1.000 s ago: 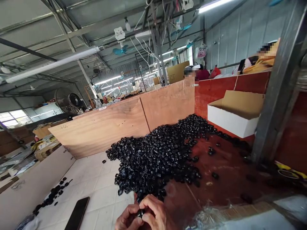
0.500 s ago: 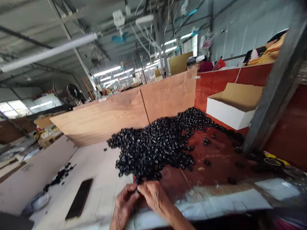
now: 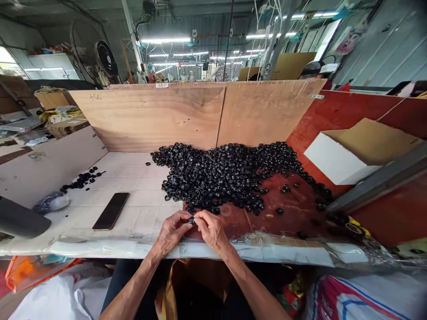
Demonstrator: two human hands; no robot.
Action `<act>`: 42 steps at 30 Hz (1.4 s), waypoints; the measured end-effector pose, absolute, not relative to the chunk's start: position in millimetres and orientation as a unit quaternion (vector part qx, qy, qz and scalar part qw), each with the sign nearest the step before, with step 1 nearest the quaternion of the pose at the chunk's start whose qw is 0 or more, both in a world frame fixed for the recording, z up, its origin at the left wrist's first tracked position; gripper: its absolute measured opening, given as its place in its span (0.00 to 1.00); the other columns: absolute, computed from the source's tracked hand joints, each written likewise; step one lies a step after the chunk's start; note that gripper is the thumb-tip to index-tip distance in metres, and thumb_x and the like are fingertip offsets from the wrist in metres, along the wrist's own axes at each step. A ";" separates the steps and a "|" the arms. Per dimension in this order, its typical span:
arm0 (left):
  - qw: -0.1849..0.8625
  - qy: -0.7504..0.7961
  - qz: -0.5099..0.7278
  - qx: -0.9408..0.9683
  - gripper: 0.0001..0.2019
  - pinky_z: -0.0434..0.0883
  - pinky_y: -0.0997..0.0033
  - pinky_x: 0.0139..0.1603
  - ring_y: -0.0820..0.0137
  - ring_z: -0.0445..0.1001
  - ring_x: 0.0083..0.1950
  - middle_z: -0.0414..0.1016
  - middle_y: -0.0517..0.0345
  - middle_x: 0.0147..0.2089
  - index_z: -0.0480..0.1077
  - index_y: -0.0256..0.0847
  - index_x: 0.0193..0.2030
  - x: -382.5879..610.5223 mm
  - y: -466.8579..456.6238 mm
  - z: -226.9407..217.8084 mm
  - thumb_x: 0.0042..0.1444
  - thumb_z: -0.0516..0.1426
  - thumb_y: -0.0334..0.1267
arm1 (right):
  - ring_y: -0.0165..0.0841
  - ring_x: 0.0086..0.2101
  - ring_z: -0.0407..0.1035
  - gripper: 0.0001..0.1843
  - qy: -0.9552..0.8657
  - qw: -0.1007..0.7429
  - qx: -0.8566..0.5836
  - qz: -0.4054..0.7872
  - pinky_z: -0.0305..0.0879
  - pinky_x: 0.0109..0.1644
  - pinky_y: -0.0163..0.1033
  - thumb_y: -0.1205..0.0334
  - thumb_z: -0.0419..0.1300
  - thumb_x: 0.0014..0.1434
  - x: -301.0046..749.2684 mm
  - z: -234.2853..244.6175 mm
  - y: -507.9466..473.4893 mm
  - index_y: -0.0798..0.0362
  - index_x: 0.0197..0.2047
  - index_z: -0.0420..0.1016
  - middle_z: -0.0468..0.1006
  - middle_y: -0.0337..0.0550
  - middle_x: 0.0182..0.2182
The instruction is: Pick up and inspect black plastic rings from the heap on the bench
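Between the fingertips of my left hand and my right hand is a small black ring-like part. Both hands pinch it close to the front edge of the table. Just beyond my fingers spreads a large pile of similar black parts, reaching back to the wooden board. Their exact kind is too small to tell. Below the table edge, between my forearms, an open brown bag shows.
A dark phone lies on the pale left half of the table. Left of it are a small black heap and a grey cylinder. A white box, a metal post and yellow-handled scissors are at right.
My view has levelled and tipped downward, so my forearms and the bag below the table now show. Both hands stay together at the small black part.
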State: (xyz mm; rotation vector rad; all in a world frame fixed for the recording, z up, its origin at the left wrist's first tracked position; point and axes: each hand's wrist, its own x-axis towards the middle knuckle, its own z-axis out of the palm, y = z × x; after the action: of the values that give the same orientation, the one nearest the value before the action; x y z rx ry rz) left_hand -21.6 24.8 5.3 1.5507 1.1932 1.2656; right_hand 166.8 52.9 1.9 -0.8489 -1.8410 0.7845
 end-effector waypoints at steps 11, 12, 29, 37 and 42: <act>0.368 0.449 0.489 0.651 0.11 0.78 0.62 0.52 0.62 0.80 0.48 0.82 0.51 0.45 0.78 0.40 0.45 -17.1 5.9 4.6 0.64 0.62 0.45 | 0.32 0.29 0.72 0.07 -0.693 0.456 -0.417 0.372 0.67 0.33 0.34 0.60 0.57 0.63 158.6 -2.9 22.4 0.52 0.42 0.73 0.78 0.41 0.31; 0.349 0.454 0.482 0.663 0.10 0.77 0.62 0.53 0.61 0.80 0.49 0.82 0.50 0.47 0.78 0.41 0.46 -17.2 -2.2 4.4 0.65 0.62 0.44 | 0.32 0.29 0.72 0.06 -0.680 0.445 -0.432 0.390 0.67 0.33 0.34 0.61 0.57 0.63 158.4 -2.4 14.7 0.52 0.42 0.73 0.78 0.41 0.31; 0.144 0.594 0.321 0.723 0.16 0.75 0.66 0.44 0.66 0.78 0.37 0.78 0.57 0.41 0.77 0.45 0.51 5.8 56.9 -13.7 0.58 0.61 0.27 | 0.40 0.38 0.74 0.15 -0.762 0.308 -0.560 0.105 0.68 0.41 0.40 0.71 0.60 0.61 194.1 -21.6 63.6 0.53 0.51 0.77 0.78 0.49 0.42; 0.140 0.557 0.344 0.743 0.12 0.77 0.65 0.46 0.65 0.80 0.41 0.80 0.57 0.44 0.75 0.45 0.47 0.9 48.1 -17.9 0.58 0.62 0.27 | 0.38 0.35 0.73 0.12 -0.793 0.261 -0.543 0.092 0.65 0.35 0.37 0.67 0.62 0.65 189.7 -23.1 61.6 0.49 0.51 0.78 0.76 0.46 0.41; 0.185 0.589 0.364 0.697 0.12 0.77 0.65 0.42 0.65 0.80 0.36 0.81 0.59 0.39 0.72 0.44 0.49 -1.3 42.7 -12.0 0.59 0.63 0.34 | 0.37 0.36 0.72 0.08 -0.784 0.344 -0.503 0.121 0.68 0.38 0.38 0.71 0.60 0.62 191.4 -21.0 59.1 0.51 0.43 0.75 0.72 0.47 0.44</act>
State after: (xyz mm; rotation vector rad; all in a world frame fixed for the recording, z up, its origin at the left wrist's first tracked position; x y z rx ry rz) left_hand -1.3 42.7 -12.0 1.9645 1.6593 1.0257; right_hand 191.4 59.1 -21.0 -1.3061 -2.0364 0.3151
